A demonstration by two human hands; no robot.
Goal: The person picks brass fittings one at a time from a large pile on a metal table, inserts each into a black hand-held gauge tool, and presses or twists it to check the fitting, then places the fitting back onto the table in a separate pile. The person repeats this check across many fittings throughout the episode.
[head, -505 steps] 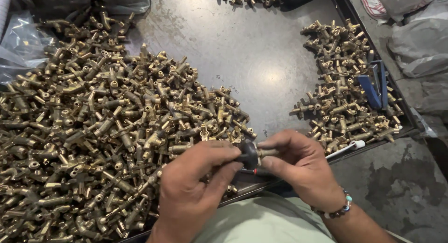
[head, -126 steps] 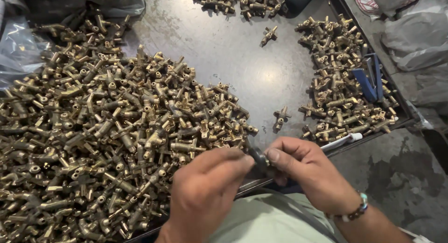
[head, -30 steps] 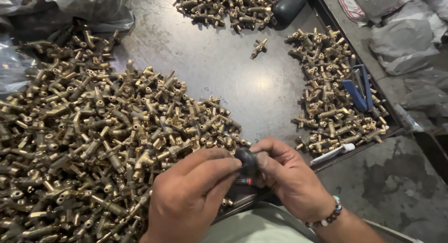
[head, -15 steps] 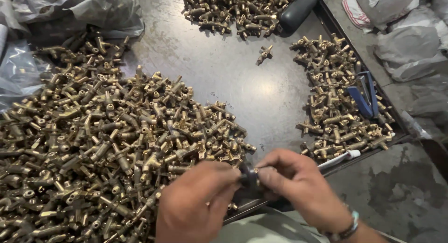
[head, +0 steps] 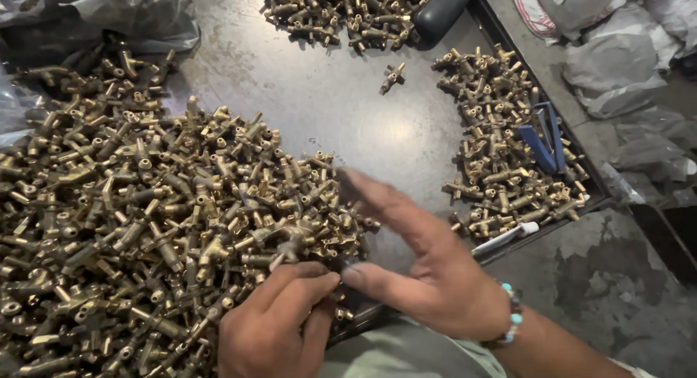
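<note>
Brass valve fittings (head: 167, 225) heaped left on dark metal tray (head: 348, 124).
Left hand (head: 272, 327) pinches something small, hidden; right hand (head: 428, 276) fingers spread open, blurred.

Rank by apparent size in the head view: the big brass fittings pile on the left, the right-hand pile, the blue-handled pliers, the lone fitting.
1. left pile of brass fittings
2. right pile
3. blue-handled pliers
4. lone fitting

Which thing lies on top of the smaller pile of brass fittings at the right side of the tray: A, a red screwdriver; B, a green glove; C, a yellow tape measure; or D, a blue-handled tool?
D: a blue-handled tool rests on the right-hand pile of brass fittings, near the tray's edge; nothing red, yellow or green lies there.
</note>
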